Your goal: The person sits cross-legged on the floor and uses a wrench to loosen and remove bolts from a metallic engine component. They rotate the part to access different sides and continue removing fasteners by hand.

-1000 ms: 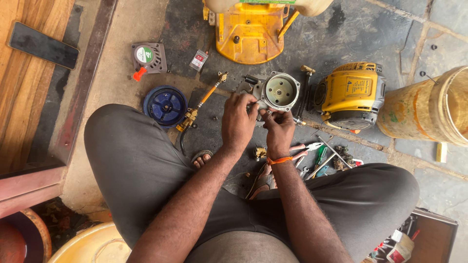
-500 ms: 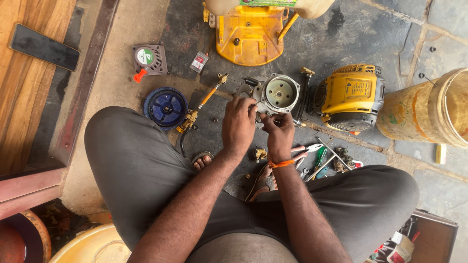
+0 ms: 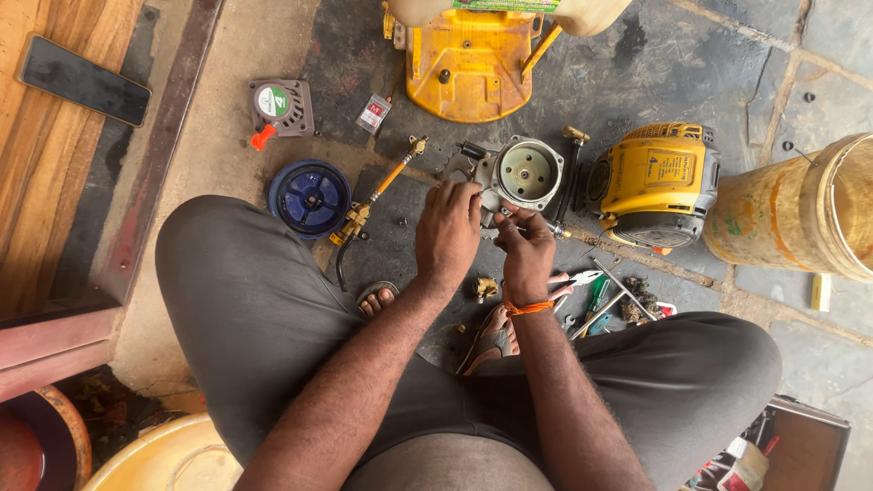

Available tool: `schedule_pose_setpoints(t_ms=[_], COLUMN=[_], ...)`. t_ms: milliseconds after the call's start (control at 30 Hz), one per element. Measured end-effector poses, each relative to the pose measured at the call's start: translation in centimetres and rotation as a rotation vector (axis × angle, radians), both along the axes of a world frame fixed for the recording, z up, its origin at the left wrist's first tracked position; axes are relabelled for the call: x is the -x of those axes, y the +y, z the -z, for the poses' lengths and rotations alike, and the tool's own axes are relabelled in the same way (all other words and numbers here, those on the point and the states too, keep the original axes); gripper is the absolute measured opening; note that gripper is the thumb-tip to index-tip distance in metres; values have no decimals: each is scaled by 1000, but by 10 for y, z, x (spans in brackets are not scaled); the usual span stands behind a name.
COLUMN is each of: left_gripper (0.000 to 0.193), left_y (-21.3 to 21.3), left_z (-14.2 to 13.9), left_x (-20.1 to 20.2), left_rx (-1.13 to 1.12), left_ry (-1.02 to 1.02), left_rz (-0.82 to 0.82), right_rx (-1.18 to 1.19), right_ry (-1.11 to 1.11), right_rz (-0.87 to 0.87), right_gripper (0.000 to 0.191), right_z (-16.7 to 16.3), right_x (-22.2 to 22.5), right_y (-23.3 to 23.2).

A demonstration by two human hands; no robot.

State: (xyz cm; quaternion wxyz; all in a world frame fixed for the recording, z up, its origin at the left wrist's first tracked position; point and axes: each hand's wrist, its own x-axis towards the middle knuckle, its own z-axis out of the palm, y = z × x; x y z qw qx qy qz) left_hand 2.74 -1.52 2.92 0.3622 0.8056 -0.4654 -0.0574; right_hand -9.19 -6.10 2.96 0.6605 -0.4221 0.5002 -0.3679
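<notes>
Seen from above, a small part, too small to identify, is pinched between the closed fingers of the left hand (image 3: 447, 232) and right hand (image 3: 527, 250), just below a round grey metal housing (image 3: 526, 171) on the stone floor (image 3: 364, 55).

Seen from above, a person sits on the stone floor (image 3: 691, 55) with knees spread. The left hand (image 3: 447, 232) and the right hand (image 3: 526, 250) meet just below a round grey metal housing (image 3: 526, 170), fingers pinching a small part too small to tell. A yellow engine unit (image 3: 659, 182) lies right of it, a blue round cap (image 3: 310, 197) to the left.
</notes>
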Motion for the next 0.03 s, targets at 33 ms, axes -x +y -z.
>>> schedule_pose_setpoints(t_ms=[33], left_gripper=[19], left_y=[0], left_z=[6], left_x=[1], left_rx=[-2], left_ry=[8], left_rz=[0], right_rx=[45], right_ry=[5], right_rz=[19], right_gripper=[14], right_z=[-2], right_x=[-2], right_y=[1])
